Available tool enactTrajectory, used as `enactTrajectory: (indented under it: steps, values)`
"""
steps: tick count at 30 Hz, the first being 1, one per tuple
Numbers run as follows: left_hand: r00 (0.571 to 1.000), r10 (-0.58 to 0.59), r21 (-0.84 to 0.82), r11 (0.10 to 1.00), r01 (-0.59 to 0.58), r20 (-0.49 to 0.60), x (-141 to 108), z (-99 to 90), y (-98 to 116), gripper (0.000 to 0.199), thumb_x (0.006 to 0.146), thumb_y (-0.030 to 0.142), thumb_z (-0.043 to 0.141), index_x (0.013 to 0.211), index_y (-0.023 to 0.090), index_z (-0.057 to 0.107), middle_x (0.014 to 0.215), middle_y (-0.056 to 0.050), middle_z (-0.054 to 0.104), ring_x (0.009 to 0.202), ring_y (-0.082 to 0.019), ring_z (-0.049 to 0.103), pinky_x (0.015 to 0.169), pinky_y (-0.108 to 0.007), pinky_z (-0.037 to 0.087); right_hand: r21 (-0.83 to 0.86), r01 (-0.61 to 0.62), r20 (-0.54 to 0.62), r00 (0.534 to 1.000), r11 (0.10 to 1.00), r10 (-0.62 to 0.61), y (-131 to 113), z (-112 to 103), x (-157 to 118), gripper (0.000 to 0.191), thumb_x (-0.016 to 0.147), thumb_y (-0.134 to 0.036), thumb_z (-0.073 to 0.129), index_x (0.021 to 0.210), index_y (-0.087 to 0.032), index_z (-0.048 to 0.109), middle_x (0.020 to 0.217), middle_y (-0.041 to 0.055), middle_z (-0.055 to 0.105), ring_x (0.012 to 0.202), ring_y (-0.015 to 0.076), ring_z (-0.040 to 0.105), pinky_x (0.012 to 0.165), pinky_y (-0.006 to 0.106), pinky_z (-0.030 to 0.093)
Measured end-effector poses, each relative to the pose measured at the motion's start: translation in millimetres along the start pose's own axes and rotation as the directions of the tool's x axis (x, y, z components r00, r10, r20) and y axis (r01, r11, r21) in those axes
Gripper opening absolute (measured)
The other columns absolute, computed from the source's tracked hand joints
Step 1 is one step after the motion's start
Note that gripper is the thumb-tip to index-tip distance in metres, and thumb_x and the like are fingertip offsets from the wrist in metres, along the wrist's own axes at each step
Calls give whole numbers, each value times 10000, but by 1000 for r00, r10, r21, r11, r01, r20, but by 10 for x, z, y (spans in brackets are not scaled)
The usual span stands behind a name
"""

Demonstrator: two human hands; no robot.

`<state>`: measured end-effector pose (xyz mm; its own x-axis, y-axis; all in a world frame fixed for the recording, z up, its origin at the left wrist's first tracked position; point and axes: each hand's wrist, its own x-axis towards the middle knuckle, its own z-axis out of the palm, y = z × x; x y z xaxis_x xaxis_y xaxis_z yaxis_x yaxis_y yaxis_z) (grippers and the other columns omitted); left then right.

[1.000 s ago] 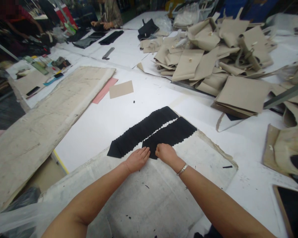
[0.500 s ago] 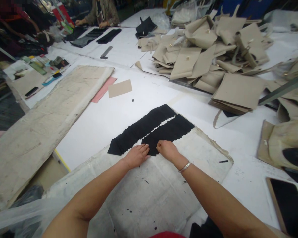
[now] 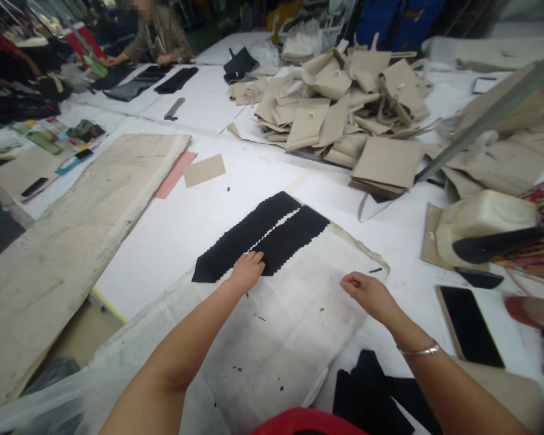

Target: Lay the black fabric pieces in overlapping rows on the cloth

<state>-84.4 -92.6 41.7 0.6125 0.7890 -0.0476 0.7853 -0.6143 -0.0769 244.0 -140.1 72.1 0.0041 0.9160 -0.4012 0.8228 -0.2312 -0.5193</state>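
Observation:
Two rows of overlapping black pieces with zigzag edges, a left row (image 3: 240,238) and a right row (image 3: 294,238), lie side by side on a pale, stained board (image 3: 299,314). My left hand (image 3: 248,269) rests on the near end of the right row, its fingers stretched over the black material. Off to the right, above the board's edge, my right hand (image 3: 367,292) is apart from the rows. Its fingertips are pinched together; whether something small is between them, I cannot make out. Small black scraps (image 3: 262,318) dot the board.
Beige bag pieces (image 3: 321,121) are heaped at the back, beside a square stack (image 3: 387,163). A phone (image 3: 471,326), a cream container (image 3: 485,223) and a slanting metal bar (image 3: 485,121) are on the right. Black pieces (image 3: 367,393) lie low right. Another person (image 3: 158,39) works far left.
My right hand has left the near end of the right row and moved right, over the board's edge. My left hand stays on that row. The view has turned rightward.

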Motion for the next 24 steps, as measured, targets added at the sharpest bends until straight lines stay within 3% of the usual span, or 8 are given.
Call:
enactTrajectory:
  steps: [4, 6, 8, 12, 15, 20, 24]
  values:
    - [965, -162, -143, 981, 134, -205, -159, -102, 191, 201, 816, 227, 487, 968, 159, 598, 1156, -123, 546, 1013, -247, 502, 805, -389, 437, 86, -138, -28, 990, 987, 141, 466, -146, -517, 201, 754, -336, 494, 781, -176, 613, 687, 18, 645, 627, 135, 573, 588, 224, 398]
    - [934, -233, -275, 949, 158, -270, -291, -116, 443, 266, 838, 260, 458, 1052, 145, 566, 1155, -137, 539, 1049, -249, 487, 867, -410, 416, 108, -198, -38, 978, 974, 204, 725, -176, -804, 211, 760, -332, 494, 799, -161, 611, 702, 16, 645, 633, 124, 574, 604, 214, 400]
    - [939, -216, -384, 918, 101, -268, -487, -135, 815, 282, 850, 285, 443, 1064, 140, 556, 1109, -133, 560, 1041, -236, 497, 893, -406, 412, 123, -260, -28, 964, 958, 265, 973, -155, -1110, 210, 761, -318, 497, 818, -150, 609, 708, 17, 645, 631, 117, 574, 609, 206, 400]
    - [976, -140, -531, 847, 30, -167, -1007, -193, 1720, 256, 863, 292, 425, 1031, 154, 560, 1005, -97, 602, 964, -195, 540, 873, -362, 453, 118, -297, 12, 955, 948, 298, 1308, 24, -1721, 180, 755, -283, 507, 820, -155, 615, 744, 16, 651, 687, 125, 580, 644, 204, 406]
    - [994, -64, -583, 812, 1, -87, -1312, -186, 2247, 248, 860, 286, 433, 1030, 156, 559, 1003, -84, 609, 952, -179, 550, 862, -335, 470, 96, -268, 42, 963, 958, 266, 1423, 169, -2063, 178, 752, -250, 509, 860, -159, 619, 818, 20, 656, 757, 134, 582, 687, 207, 406]
    - [993, 116, -573, 815, -87, 14, -1515, -226, 2605, 229, 836, 257, 470, 1005, 147, 581, 1007, -87, 613, 941, -185, 550, 844, -334, 474, -36, -213, -78, 975, 976, 209, 1486, 254, -2293, 274, 754, -225, 521, 999, -125, 591, 996, 83, 613, 905, 159, 553, 793, 224, 388]
    - [957, 205, -553, 831, -59, 205, -1529, -347, 2725, 230, 830, 230, 472, 1012, 150, 586, 1024, -86, 609, 949, -198, 548, 857, -349, 454, -82, -277, -147, 953, 957, 264, 1495, 317, -2284, 366, 734, -250, 570, 1066, -95, 549, 1027, 127, 588, 973, 201, 527, 832, 262, 385]
